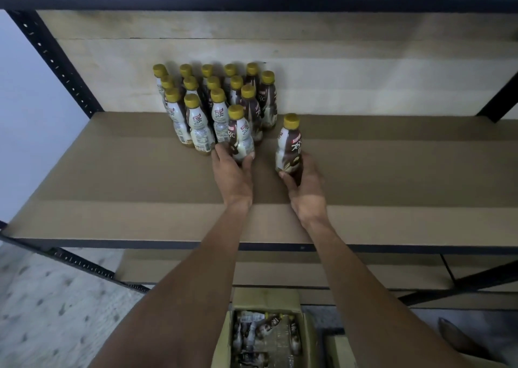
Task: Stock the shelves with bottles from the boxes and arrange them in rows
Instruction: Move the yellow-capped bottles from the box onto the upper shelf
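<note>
Head view. A tan shelf board (112, 171) spans the middle of the frame, carried on a black perforated upright (56, 59) at upper left. A group of gold-capped bottles (196, 101) stands upright in close rows at upper centre, against the pale back panel (364, 73), the bottles touching or just beside one another. The left hand (232, 171) reaches in from the lower centre and grips the base of the front bottle (241, 135), fingers on its left side and thumb on its right. That bottle stands at the front right corner of the group, just beside its neighbours. The right hand (305, 188) is clamped round the lower body of a second bottle (290, 149), which sits right of centre and apart from the group, leaning slightly with its cap toward the back. Whether its base rests on the board cannot be told, as the hand covers it. The two hands are apart, each with its own bottle. At bottom centre, below a lower shelf (336, 272), an open cardboard box (266, 297) sits on the floor with more bottles lying inside; their count cannot be made out. Speckled grey floor (56, 311) fills the lower left.
</note>
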